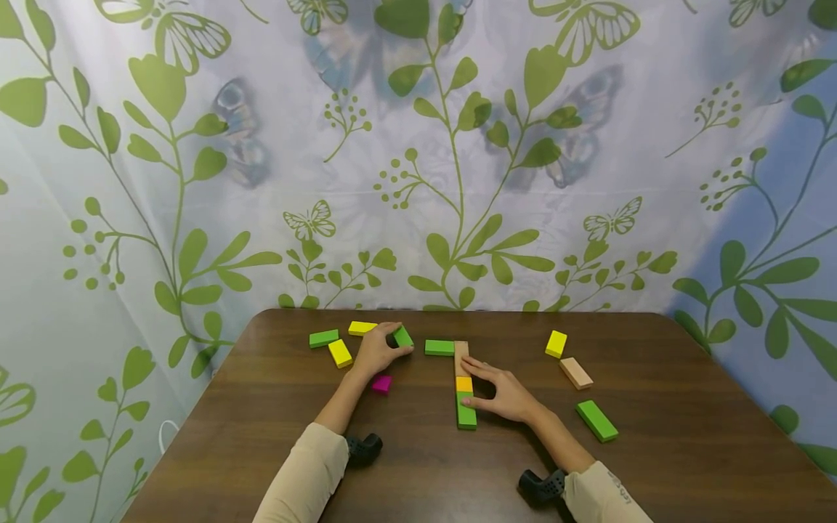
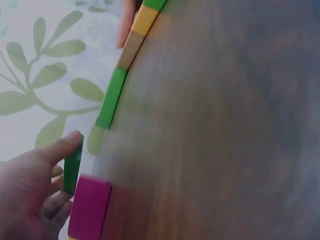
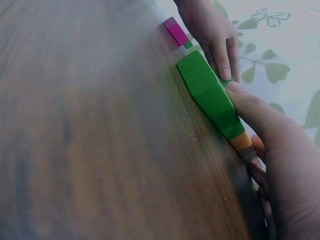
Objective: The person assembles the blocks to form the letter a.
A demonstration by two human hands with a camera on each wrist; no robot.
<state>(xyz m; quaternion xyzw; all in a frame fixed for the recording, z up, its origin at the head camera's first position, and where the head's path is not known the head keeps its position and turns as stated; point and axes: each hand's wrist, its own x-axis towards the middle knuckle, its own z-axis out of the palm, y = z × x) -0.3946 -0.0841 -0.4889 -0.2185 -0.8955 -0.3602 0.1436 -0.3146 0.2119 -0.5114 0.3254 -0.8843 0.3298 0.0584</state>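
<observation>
A smooth, oblong green block (image 1: pixel 403 337) is pinched, tilted, by the left hand (image 1: pixel 378 352) near the far edge of the table (image 1: pixel 405 472). A joined row of pale wooden, orange and green blocks (image 1: pixel 464 384) is touched by the right hand's (image 1: pixel 506 395) spread thumb and fingers. Lettering (image 1: pixel 620 487), perhaps "Leb...", is printed on the right sleeve (image 1: pixel 591 494).

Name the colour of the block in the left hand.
The block in the left hand is green, clearest in the left wrist view.

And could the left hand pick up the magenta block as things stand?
Probably not without letting go first: the left hand pinches a green rectangular block, though the magenta block lies close by with no other block between.
</observation>
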